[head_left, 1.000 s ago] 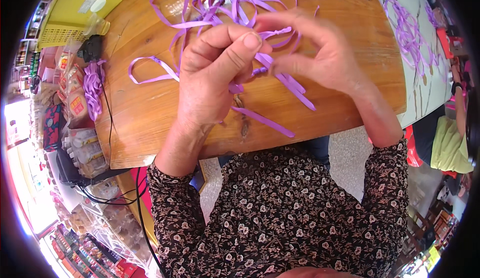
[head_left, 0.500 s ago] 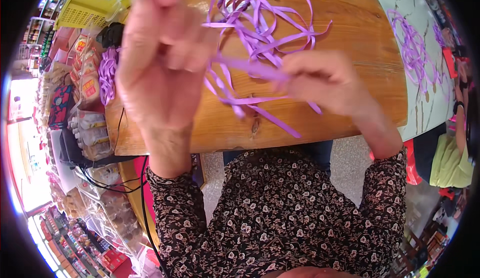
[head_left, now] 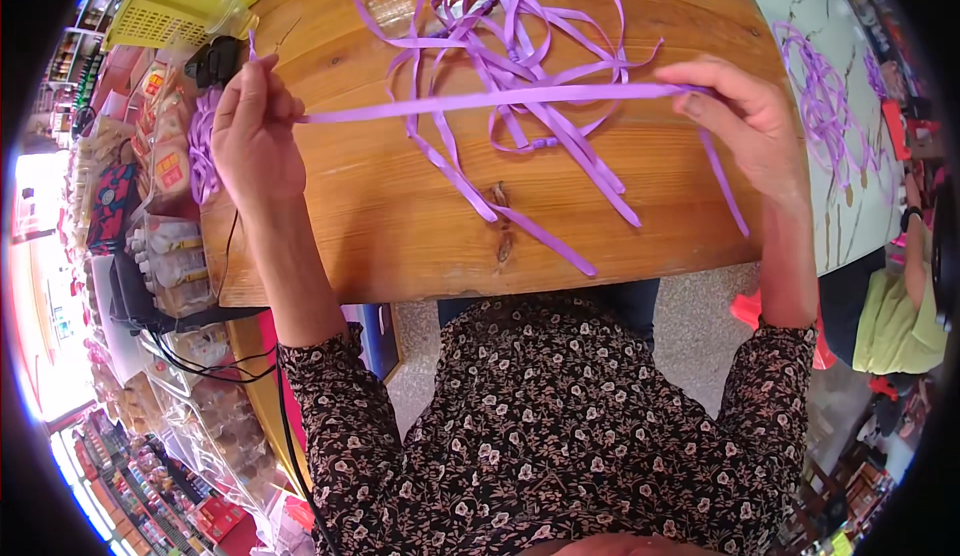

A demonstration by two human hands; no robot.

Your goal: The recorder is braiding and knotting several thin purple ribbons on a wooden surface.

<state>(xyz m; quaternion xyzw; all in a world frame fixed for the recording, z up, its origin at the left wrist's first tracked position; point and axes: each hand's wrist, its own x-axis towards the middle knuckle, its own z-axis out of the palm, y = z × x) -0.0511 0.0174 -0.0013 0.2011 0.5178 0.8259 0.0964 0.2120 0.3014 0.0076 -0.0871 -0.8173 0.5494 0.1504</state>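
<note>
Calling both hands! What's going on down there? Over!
Left hand, right hand: both gripping one purple ribbon. Ribbon stretched nearly straight between them. Below: other purple ribbons, loosely tangled on the wooden table.

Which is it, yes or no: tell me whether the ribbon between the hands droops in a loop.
No, the purple ribbon runs nearly straight from the left hand to the right hand.

Packages [head_left: 168, 141] and crate [head_left: 165, 6] bear labels [head_left: 169, 169] too small to read
</note>
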